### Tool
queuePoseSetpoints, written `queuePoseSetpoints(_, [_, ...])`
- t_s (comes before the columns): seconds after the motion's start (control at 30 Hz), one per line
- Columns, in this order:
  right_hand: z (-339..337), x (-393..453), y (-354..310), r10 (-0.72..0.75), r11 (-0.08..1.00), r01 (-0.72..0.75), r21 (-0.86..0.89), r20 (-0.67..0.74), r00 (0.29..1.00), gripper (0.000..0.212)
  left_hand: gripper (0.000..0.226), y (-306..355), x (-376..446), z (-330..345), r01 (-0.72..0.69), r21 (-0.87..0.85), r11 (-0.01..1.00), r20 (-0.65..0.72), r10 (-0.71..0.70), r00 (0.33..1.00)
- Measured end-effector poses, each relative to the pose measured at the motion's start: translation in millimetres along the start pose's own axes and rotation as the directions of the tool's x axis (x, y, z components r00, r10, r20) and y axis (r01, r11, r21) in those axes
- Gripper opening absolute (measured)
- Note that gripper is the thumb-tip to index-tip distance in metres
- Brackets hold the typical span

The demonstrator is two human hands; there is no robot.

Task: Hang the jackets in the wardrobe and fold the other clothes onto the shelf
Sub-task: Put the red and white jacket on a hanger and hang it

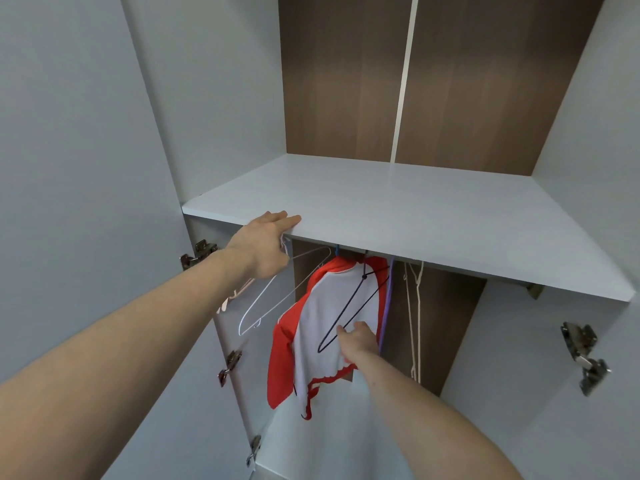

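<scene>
The left hand (266,242) rests on the front edge of the shelf (398,209), near its left end, with straight fingers lying flat on the top. Just below that hand the hook of a white hanger (273,296) hangs under the shelf; whether the thumb touches it cannot be told.

The right hand (358,339) reaches in under the shelf and pinches the lower bar of a black hanger (349,306), fingers curled around the wire. That hanger's hook goes up under the shelf's front edge, where the rail itself is hidden.

A red and white jacket (322,337) hangs under the middle of the shelf, just behind the black hanger and touching the right hand. A purple hanger (388,299) hangs edge-on just to its right, and a cream cord (415,317) dangles further right. Metal hinges (585,355) sit on the open doors at both sides.
</scene>
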State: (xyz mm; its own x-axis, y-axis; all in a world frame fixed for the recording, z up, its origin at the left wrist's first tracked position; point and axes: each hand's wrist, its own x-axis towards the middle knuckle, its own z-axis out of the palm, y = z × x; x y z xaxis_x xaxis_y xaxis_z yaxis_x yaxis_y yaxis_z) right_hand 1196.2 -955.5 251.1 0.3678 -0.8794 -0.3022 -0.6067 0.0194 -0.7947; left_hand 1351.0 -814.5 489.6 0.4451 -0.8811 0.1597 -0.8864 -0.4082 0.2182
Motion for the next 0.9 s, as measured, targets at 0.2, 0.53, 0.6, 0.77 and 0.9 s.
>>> queuePoseSetpoints(0.2, [23, 10, -28, 0.080, 0.972, -0.086, 0.220, 0.035, 0.996, 0.049, 0.081, -2, 1, 2, 0.005, -0.010, 1.000, -0.005, -0.005, 1.000])
queuePoseSetpoints(0.53, [43, 14, -45, 0.028, 0.941, -0.056, 0.333, 0.090, 0.996, 0.021, 0.082, -7, 3, 7, 0.005, -0.045, 0.999, -0.012, -0.005, 1.000])
queuePoseSetpoints(0.6, [41, 10, -43, 0.004, 0.937, -0.027, 0.349, 0.066, 0.998, 0.021, 0.081, -7, 3, 7, 0.005, -0.049, 0.999, -0.016, -0.005, 1.000])
queuePoseSetpoints(0.77, [32, 2, -32, -0.043, 0.934, 0.023, 0.356, 0.047, 0.998, 0.017, 0.083, -5, 1, 7, 0.010, -0.063, 0.998, -0.016, -0.011, 1.000])
queuePoseSetpoints(0.9, [24, -2, -26, -0.107, 0.942, 0.099, 0.320, 0.008, 0.994, 0.007, 0.083, -4, -1, 9, 0.018, -0.080, 0.997, -0.022, -0.020, 1.000])
